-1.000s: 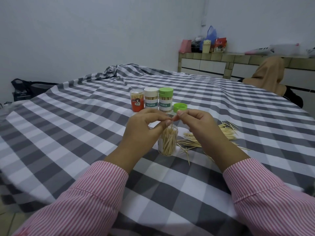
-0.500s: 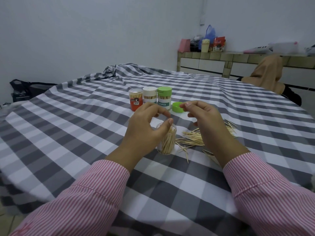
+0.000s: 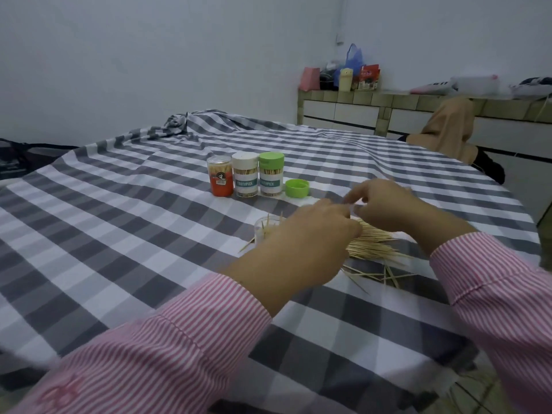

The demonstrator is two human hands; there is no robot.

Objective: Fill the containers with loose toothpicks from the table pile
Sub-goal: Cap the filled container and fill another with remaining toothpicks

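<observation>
A pile of loose toothpicks lies on the checked tablecloth at centre right. My left hand reaches over the pile's left end with its fingertips hidden behind the knuckles. My right hand hovers over the pile's far side, blurred, fingers loosely curved toward the left hand, with nothing visible in them. An open clear container with toothpicks sticking out stands just left of my left hand, partly hidden by it.
Three closed toothpick containers stand in a row behind: one red-labelled, one white-lidded, one green-lidded. A loose green lid lies beside them. Stray toothpicks lie nearer me. A person in a tan head covering sits at the far right.
Both hands have moved from above the open container rightward and down onto the toothpick pile. The container stands uncovered at the left hand's side.
</observation>
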